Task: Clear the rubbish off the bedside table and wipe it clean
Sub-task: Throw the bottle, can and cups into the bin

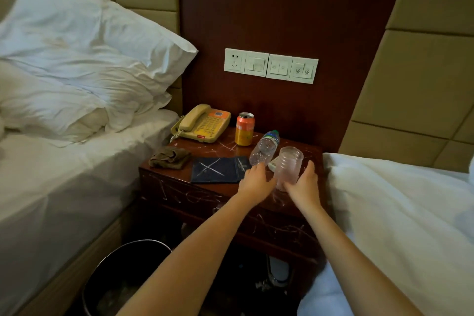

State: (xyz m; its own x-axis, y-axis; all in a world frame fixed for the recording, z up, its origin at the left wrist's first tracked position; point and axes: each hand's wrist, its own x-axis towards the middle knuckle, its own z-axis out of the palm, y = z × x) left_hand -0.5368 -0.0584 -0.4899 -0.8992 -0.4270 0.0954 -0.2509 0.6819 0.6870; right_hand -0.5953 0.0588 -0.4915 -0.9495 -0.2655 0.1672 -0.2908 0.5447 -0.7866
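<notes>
cup (pixel 288 165) sits gripped in the right hand (pixel 305 183) while the left hand (pixel 256 181) touches the bottle (pixel 265 147), its grip unclear.

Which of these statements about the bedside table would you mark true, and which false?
1. The orange can stands upright beside the telephone. True.
2. The right hand holds the clear cup. True.
3. The brown cloth lies in the bin. False: it lies on the table, in front of the telephone.
4. The water bottle has no cap. False: a green cap is on it.
</notes>
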